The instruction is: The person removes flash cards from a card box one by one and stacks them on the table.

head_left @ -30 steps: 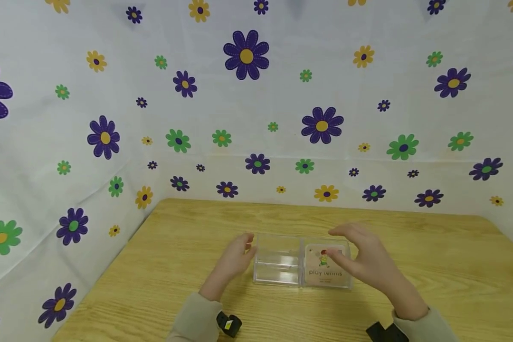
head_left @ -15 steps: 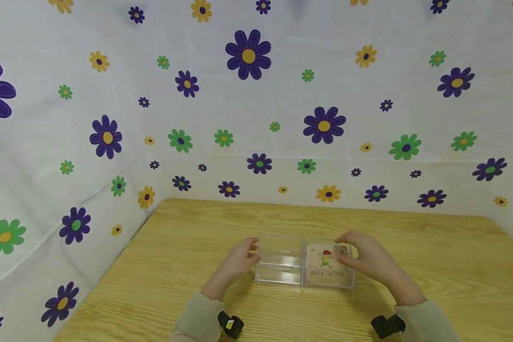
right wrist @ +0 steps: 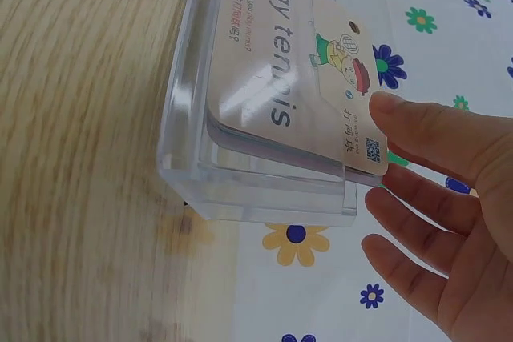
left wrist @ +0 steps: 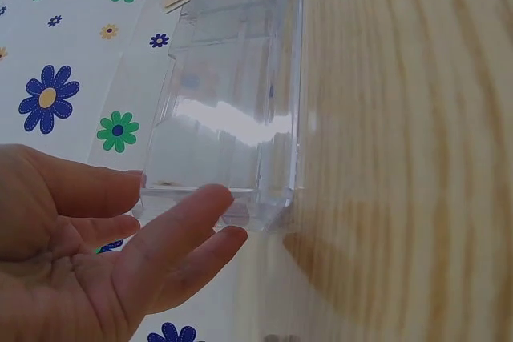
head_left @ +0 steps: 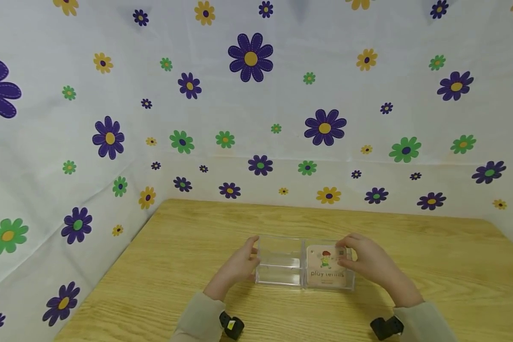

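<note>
A clear plastic two-compartment card holder (head_left: 279, 277) stands on the table. Its right compartment contains a stack of cards (head_left: 322, 268), the front one reading "play tennis" under a cartoon child; the left compartment has nothing in it. With thumb and fingers on either side of the end wall, my left hand (head_left: 238, 266) grips the holder's left end, also seen in the left wrist view. My right hand (head_left: 371, 261) pinches the cards at their upper right corner. In the right wrist view the thumb lies on the front card (right wrist: 329, 78), with fingertips behind the stack.
The wood-grain table (head_left: 205, 223) extends around the holder on all sides. A white cloth with flowers (head_left: 282, 95) hangs behind the table and along its left side. Black straps with small devices (head_left: 232, 326) sit on both wrists.
My right hand has come down from above the cards and closed its thumb and fingers on their upper right corner. My left hand has shifted slightly right, onto the holder's end.
</note>
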Demonstrator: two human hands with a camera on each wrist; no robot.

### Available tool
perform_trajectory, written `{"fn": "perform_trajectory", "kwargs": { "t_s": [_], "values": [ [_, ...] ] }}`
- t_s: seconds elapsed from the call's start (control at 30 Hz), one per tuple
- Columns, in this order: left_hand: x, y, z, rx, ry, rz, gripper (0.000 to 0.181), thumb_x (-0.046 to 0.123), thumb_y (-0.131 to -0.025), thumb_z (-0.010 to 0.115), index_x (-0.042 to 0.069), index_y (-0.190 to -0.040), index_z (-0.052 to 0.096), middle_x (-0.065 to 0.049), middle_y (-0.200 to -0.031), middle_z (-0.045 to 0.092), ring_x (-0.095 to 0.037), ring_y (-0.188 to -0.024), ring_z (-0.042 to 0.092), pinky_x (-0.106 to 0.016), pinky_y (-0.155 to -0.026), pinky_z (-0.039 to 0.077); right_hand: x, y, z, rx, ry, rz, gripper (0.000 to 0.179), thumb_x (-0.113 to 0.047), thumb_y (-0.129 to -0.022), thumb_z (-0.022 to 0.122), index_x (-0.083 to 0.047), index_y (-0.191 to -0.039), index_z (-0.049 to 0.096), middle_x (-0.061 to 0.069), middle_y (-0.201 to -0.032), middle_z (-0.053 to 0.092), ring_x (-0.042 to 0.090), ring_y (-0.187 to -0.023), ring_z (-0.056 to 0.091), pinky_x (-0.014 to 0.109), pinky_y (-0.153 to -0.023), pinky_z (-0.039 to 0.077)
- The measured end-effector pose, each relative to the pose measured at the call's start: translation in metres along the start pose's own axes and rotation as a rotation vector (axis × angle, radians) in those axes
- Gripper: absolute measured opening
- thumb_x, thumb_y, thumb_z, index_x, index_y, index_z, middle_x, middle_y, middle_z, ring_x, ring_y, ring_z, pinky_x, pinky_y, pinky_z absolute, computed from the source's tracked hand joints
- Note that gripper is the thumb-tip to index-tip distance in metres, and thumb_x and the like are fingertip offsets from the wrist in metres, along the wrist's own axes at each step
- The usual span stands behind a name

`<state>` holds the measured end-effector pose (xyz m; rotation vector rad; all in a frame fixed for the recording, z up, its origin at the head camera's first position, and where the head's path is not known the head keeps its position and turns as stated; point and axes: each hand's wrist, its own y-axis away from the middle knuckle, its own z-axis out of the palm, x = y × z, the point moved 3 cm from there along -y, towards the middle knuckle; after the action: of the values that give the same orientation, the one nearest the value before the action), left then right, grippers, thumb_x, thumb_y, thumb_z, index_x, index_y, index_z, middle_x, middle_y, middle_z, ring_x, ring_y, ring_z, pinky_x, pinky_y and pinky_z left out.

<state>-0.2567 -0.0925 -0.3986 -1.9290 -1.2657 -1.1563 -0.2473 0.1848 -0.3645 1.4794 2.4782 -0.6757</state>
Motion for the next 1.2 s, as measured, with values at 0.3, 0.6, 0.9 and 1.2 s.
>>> {"fn": "perform_trajectory", "kwargs": {
  "t_s": [0.3,0.6,0.9,1.2],
  "values": [
    [-0.0019,-0.0008,0.0016,0.002,0.001,-0.004,0.056,-0.003,-0.09,0.041,-0.002,-0.138,0.012,-0.036,-0.124,0.032,-0.047,-0.106,0.042,-0.034,-0.06,0.051,0.0002,-0.0015,0.0016,0.017,0.01,0.026,0.026,-0.009,-0.071,0.073,-0.003,-0.094,0.064,0.0,-0.087,0.056,0.019,-0.081,0.054,0.033,-0.068,0.047],
    [-0.0027,-0.0011,0.0015,-0.008,-0.024,0.024,0.055,-0.005,-0.09,0.04,-0.005,-0.137,0.012,-0.037,-0.122,0.033,-0.044,-0.1,0.047,-0.033,-0.057,0.051,0.002,-0.0026,0.0029,0.036,-0.014,0.062,0.025,-0.008,-0.072,0.072,-0.002,-0.094,0.063,0.002,-0.086,0.055,0.02,-0.08,0.054,0.034,-0.07,0.048],
    [-0.0022,-0.0025,0.0009,0.003,-0.011,-0.04,0.055,-0.003,-0.091,0.04,0.0,-0.139,0.013,-0.034,-0.122,0.036,-0.04,-0.1,0.048,-0.033,-0.056,0.051,0.0048,-0.0033,0.0049,0.057,-0.031,0.088,0.024,-0.007,-0.072,0.072,-0.001,-0.094,0.063,0.002,-0.083,0.054,0.018,-0.077,0.052,0.033,-0.067,0.046],
    [0.0021,-0.0009,0.0016,0.004,-0.017,-0.042,0.055,-0.005,-0.09,0.041,-0.002,-0.138,0.013,-0.035,-0.119,0.037,-0.042,-0.099,0.048,-0.035,-0.058,0.051,0.0046,-0.0051,0.0057,0.071,-0.033,0.114,0.022,-0.007,-0.072,0.072,-0.001,-0.09,0.063,0.001,-0.079,0.052,0.017,-0.074,0.05,0.034,-0.068,0.045]
  ]
}}
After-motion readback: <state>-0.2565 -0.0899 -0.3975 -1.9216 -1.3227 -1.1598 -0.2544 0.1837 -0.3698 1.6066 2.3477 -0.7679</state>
